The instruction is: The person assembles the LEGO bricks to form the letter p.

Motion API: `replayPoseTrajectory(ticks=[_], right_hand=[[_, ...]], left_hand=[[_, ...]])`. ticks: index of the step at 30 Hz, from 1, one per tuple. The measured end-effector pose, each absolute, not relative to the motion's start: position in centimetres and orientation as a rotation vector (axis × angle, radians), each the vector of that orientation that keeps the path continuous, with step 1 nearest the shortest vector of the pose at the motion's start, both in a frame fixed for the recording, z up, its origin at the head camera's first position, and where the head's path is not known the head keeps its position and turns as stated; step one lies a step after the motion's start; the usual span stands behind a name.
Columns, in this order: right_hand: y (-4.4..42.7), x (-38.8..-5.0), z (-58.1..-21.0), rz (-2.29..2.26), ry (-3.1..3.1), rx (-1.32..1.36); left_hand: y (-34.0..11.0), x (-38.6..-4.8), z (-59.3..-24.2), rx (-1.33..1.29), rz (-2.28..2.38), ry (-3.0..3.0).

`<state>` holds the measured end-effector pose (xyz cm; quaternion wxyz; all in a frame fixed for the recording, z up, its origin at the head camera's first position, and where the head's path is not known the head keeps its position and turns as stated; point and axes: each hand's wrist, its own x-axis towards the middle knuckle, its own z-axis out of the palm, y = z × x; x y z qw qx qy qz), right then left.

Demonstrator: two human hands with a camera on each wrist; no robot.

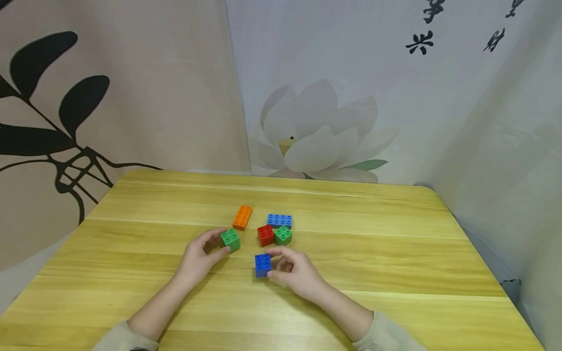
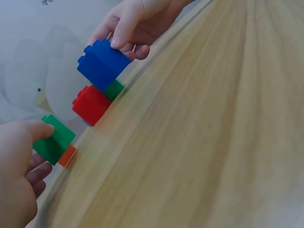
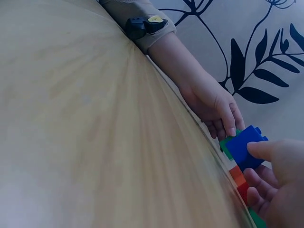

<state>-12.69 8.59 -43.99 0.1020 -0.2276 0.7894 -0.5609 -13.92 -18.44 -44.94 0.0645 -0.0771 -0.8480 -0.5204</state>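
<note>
My left hand (image 1: 199, 258) pinches a green building block (image 1: 230, 239) between thumb and fingers, left of the other blocks. In my right hand (image 1: 298, 273), thumb and fingers grip a dark blue block (image 1: 263, 265) with studs on top. The left wrist view shows the blue block (image 2: 103, 64) in front of a red block (image 2: 91, 105) and partly covering a second green block (image 2: 114, 89). From the right wrist, the held blue block (image 3: 246, 147) overlaps the held green one (image 3: 228, 147).
Just beyond my hands, a red block (image 1: 265, 235) and a green block (image 1: 283, 235) sit side by side. Behind them lies a long blue block (image 1: 279, 221), with an orange block (image 1: 242, 217) to its left. All stand on a wooden table (image 1: 373, 243) before a printed curtain (image 1: 175, 97).
</note>
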Motion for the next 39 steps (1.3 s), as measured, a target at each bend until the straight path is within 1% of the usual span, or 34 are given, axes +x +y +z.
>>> replayPoseTrajectory(ticks=[15, 33, 39], right_hand=[[11.9, -12.1, -43.7, -1.678, 2.430, -0.597], [17.1, -11.3, -43.3, -1.722, 2.484, -0.530], [18.6, -11.3, -43.8, -1.738, 2.498, -0.521]], left_hand=[[-17.6, -13.2, -43.5, -0.322, -1.551, -2.493], [-13.8, -12.0, -42.0, -0.511, -1.627, -2.411], [-12.5, -11.7, -41.5, -0.546, -1.687, -2.408]])
